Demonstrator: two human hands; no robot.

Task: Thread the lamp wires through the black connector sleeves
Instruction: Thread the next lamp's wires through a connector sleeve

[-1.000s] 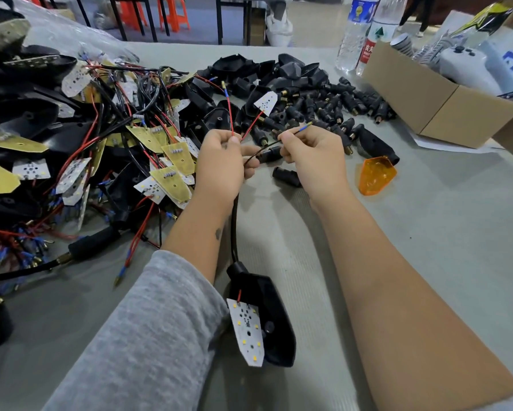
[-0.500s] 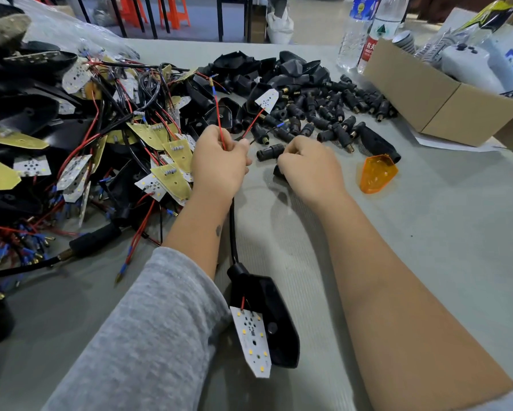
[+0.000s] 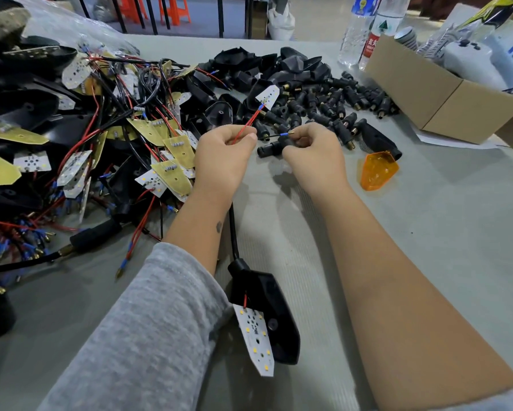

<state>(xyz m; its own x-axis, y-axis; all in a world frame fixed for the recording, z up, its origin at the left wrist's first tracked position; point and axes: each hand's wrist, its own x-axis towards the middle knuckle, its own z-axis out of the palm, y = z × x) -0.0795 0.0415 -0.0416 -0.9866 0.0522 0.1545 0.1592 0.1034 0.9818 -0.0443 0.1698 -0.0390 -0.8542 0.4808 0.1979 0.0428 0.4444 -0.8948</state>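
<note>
My left hand (image 3: 221,157) pinches the red lamp wire (image 3: 251,120), which sticks up and away from it. A thin black wire with a blue-and-brass terminal (image 3: 285,134) runs from that hand to my right hand (image 3: 314,155). My right hand grips a black connector sleeve (image 3: 268,149) lying just above the table, and its fingertips hold the terminal end. A black cable (image 3: 234,232) leads back between my forearms to a black lamp housing (image 3: 271,312) with a white LED board (image 3: 255,336).
A heap of black connector sleeves (image 3: 332,105) lies beyond my hands. Tangled lamp housings, boards and wires (image 3: 80,137) pile up on the left. An orange lens (image 3: 378,170), a cardboard box (image 3: 439,96) and two water bottles (image 3: 359,28) stand to the right.
My right hand went down to the table, picked up a black sleeve and now holds it by the black wire's terminal. My left hand kept hold of the red wire.
</note>
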